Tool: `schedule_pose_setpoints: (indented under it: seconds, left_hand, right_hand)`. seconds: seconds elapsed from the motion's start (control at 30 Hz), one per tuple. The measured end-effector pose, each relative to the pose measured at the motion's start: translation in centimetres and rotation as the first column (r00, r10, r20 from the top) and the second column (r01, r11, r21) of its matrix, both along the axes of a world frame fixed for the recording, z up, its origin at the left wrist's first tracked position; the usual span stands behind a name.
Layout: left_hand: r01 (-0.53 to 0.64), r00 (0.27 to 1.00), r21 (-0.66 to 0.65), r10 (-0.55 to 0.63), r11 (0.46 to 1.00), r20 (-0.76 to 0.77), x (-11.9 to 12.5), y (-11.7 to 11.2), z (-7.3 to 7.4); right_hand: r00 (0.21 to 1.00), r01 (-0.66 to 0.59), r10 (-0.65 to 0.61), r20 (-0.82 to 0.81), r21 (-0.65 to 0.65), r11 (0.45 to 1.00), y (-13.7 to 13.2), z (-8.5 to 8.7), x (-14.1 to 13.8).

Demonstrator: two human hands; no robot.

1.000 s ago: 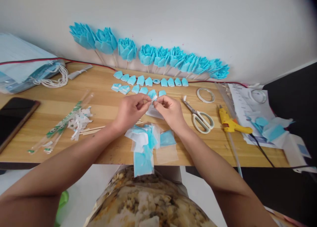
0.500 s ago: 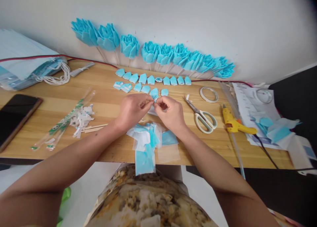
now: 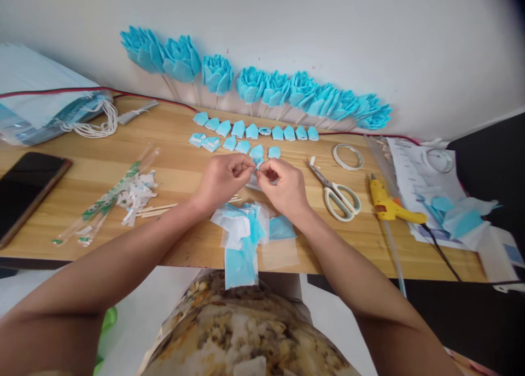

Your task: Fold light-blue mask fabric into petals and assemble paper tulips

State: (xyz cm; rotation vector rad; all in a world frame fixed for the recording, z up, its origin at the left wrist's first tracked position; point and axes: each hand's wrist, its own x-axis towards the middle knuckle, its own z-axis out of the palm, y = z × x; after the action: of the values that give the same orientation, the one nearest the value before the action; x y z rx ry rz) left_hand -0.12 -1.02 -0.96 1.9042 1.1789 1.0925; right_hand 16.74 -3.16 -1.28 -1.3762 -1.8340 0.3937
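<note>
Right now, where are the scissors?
In the head view, the scissors lie on the wooden table, just right of the right hand, between it and the yellow glue gun.

We read no text anywhere here: the green print on the clear wrappers [image 3: 109, 201] and the marks on the white sheet [image 3: 414, 168] are too blurred.

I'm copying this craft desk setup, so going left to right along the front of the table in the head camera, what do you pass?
phone → plastic wrappers → left hand → blue piece pinched by both hands → right hand → scissors → glue gun → loose papers
</note>
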Motion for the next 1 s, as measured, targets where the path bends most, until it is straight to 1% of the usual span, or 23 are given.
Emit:
schedule_pose_setpoints:
  seconds: [0.2,0.43,0.73,0.9,1.0]
  left_hand:
    - [0.012,1.000,-0.006,-0.012,1.000,-0.004,-0.11,0.17,0.01]
    - [0.005,1.000,0.010,-0.005,1.000,-0.021,-0.04,0.07,0.06]
    - [0.007,0.999,0.017,-0.007,1.000,-0.034,-0.13,0.18,-0.14]
    - [-0.021,0.998,0.003,0.021,1.000,-0.067,0.02,-0.05,0.12]
    - [-0.019,0.997,-0.010,0.018,1.000,-0.079,0.10,-0.15,0.18]
  right_hand:
    - [0.998,-0.003,0.001,-0.055,-0.040,0.999,0.10,0.09,0.11]
    - [0.999,-0.011,0.011,-0.038,-0.018,1.000,0.10,0.01,0.05]
    - [0.999,-0.003,0.002,-0.037,-0.041,0.999,0.12,-0.01,0.07]
    - [1.000,-0.009,0.008,-0.020,-0.046,0.999,0.09,-0.05,0.04]
    - [1.000,-0.008,0.007,-0.018,-0.042,0.999,0.06,-0.08,0.06]
